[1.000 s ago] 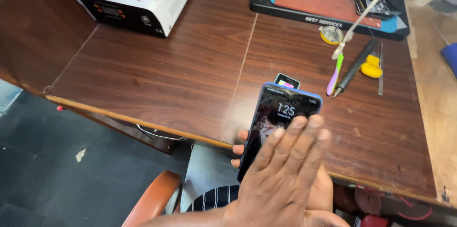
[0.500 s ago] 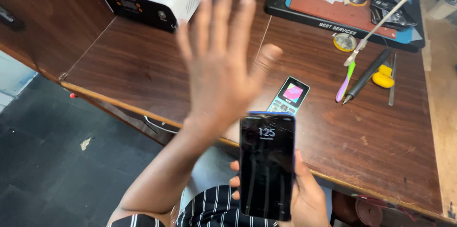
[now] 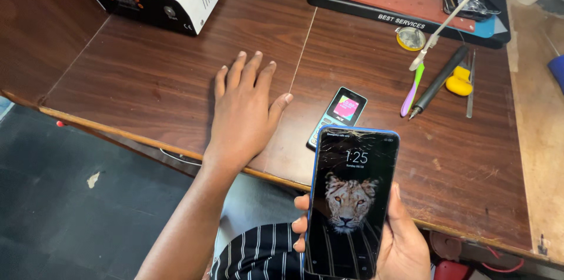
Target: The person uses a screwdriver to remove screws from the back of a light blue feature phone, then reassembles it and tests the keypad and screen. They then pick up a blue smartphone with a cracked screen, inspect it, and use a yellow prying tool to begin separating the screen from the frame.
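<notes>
While the head view looks down, the right hand [image 3: 399,239] holds a smartphone [image 3: 351,198] upright over the tabletop [image 3: 147,74] edge, its grip wrapped around the case; the cracked, lit screen hides most fingers, and the frame cuts off the phone's bottom. The left hand [image 3: 244,112] lies flat, fingers spread, holding nothing. A small keypad phone [image 3: 339,114] is partly hidden behind the smartphone.

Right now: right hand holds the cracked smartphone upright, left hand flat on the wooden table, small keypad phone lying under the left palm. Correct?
Not quite. In the head view the small keypad phone lies on the table to the right of the left hand, uncovered, its screen lit. The rest holds: the right hand holds the cracked smartphone upright and the left hand is flat on the wood.
</notes>
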